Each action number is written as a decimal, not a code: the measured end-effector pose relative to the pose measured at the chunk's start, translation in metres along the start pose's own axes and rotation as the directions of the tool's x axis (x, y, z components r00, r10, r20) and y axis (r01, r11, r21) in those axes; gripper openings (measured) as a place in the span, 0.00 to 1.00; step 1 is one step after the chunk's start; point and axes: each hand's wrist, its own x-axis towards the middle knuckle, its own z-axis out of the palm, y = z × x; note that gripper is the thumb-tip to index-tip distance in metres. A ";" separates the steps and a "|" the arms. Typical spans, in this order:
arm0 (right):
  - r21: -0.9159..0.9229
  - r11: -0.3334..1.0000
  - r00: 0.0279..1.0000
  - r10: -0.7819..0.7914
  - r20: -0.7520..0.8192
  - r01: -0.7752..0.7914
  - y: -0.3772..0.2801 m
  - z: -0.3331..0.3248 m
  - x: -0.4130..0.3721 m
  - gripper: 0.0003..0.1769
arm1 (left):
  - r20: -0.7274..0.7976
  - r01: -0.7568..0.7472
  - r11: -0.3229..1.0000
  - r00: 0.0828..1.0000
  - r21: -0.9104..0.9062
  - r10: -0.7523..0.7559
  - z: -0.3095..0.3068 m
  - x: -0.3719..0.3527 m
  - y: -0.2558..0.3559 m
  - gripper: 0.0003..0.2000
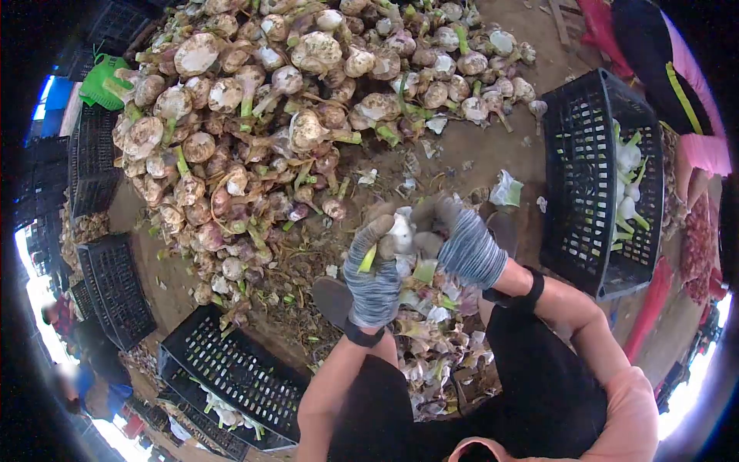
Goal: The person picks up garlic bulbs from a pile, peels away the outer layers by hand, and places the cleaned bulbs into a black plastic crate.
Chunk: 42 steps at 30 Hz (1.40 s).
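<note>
In a grey-knit glove, my left hand [371, 269] is wrapped around a white garlic bulb [402, 233]. A yellow-green stem piece [367, 259] sticks out between the fingers of that hand. My right hand [464, 239], gloved alike, is right beside the bulb with its fingers curled and slightly blurred. What those fingers hold, if anything, is hidden. Beneath both hands, peeled skins and trimmings [427, 339] lie between my legs. Ahead is a large heap of dirty, untrimmed garlic [254, 115].
A black crate [573, 177] with cleaned bulbs stands at the right, near another person's arm [693, 165]. At lower left is another black crate [239, 369], with white garlic [227, 413] beside its slatted side. More crates [115, 289] line the left. A green net bag [104, 81] rests by the heap.
</note>
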 end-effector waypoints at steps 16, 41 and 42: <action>-0.270 0.962 0.998 -0.059 -0.027 0.050 0.035 -0.009 0.014 0.13 | -0.069 0.645 0.584 0.640 -0.493 -0.766 -0.072 0.013 -0.021 0.13; 0.276 0.958 0.991 0.042 0.129 -0.076 0.010 -0.005 0.020 0.16 | 0.233 0.037 0.942 0.965 0.334 -0.121 -0.021 0.010 -0.004 0.30; 0.248 0.967 0.990 0.033 0.134 -0.065 0.012 -0.006 0.020 0.16 | 0.249 0.002 0.934 0.963 0.358 -0.098 -0.021 0.010 -0.004 0.30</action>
